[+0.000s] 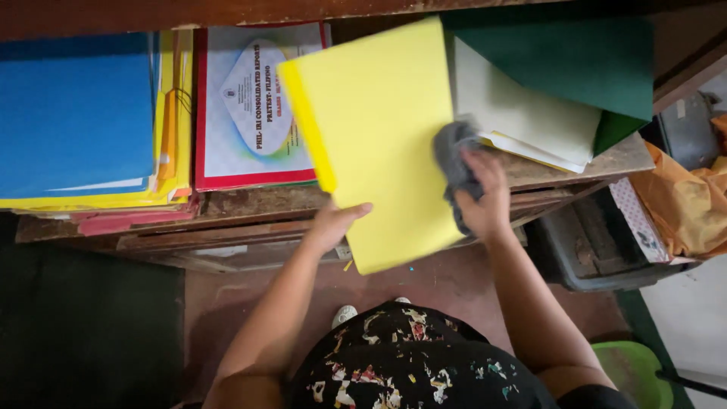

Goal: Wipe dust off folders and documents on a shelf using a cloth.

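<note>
My left hand [333, 223] pinches the yellow folder [375, 144] at its lower edge; it looks light and bendy. My right hand [485, 198], fingers closed on a soft grey cloth [454, 155], presses its right edge.

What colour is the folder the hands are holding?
The folder is bright yellow, seen best in the head view.

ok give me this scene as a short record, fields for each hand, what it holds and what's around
left hand: grips the lower edge of a yellow folder, thumb on top
right hand: presses a grey cloth against the folder's right edge
folder position: tilted, partly overhanging the front of a worn wooden shelf
left of folder: red-bordered printed report cover, then a blue folder on a yellow stack
right of folder: green folder over cream papers
floor: green dustpan at lower right
</note>
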